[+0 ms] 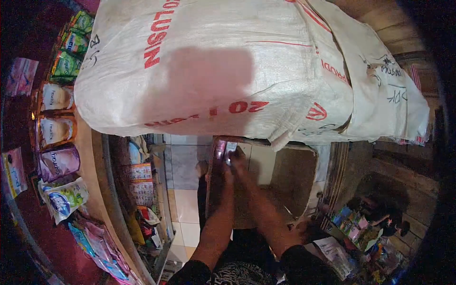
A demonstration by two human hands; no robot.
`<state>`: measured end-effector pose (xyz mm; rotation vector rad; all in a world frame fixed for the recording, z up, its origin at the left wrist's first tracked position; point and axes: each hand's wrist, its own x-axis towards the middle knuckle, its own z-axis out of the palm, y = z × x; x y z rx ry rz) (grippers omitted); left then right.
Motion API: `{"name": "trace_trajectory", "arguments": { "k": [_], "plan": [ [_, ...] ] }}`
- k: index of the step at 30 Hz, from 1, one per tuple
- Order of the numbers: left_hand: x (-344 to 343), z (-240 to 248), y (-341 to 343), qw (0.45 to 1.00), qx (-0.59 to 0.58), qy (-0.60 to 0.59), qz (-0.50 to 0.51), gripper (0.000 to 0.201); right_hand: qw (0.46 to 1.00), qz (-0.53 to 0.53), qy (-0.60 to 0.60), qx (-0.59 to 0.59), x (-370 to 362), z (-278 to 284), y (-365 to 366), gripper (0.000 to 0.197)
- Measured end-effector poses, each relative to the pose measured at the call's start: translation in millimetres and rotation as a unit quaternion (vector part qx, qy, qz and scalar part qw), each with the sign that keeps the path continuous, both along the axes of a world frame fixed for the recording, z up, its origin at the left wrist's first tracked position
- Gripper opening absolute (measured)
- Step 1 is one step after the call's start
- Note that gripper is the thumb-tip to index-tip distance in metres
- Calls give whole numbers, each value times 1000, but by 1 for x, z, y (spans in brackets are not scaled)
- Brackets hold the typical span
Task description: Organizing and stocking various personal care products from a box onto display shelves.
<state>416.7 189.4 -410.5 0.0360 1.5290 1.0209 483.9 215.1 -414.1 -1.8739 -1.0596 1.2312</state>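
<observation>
We see product pouches point(57, 128) shelved at left. At centre, our left hand point(227, 170) and right hand point(240, 166) meet, gripping small packets point(224, 149) under a white sack point(213, 66), over a cardboard box point(285, 183). We judge packing underway; lowering them comes next.

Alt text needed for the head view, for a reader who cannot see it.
Both hands, the left hand and the right hand, meet on a small packet at the rim of an open cardboard box on a tiled floor. Large white woven sacks fill the top; pouches line a counter at left.
</observation>
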Motion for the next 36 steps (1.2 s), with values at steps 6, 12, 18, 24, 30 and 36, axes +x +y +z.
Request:
{"name": "trace_trajectory", "arguments": {
  "k": [6, 12, 18, 24, 30, 36],
  "plan": [
    [-2, 2, 2, 1000, -3, -9, -1, 43, 999, -26, -16, 9, -1, -6, -4, 33],
    [-5, 5, 3, 1000, 0, -17, -4, 44, 943, 197, -266, -26, 9, 10, -12, 40],
    [-10, 17, -1, 999, 4, -31, -17, 45, 966, 199, -142, -77, 12, 33, -21, 40],
    [-19, 20, -12, 998, 23, -58, -29, 46, 953, 282, -67, -91, 18, 42, -40, 53],
    [-31, 76, -22, 971, 88, -224, 11, 48, 969, 220, -71, -86, 32, 89, -61, 57],
    [-43, 253, -52, 963, 153, -180, -129, 42, 976, 204, -67, 18, 37, 142, -70, 44]
  ]
}}
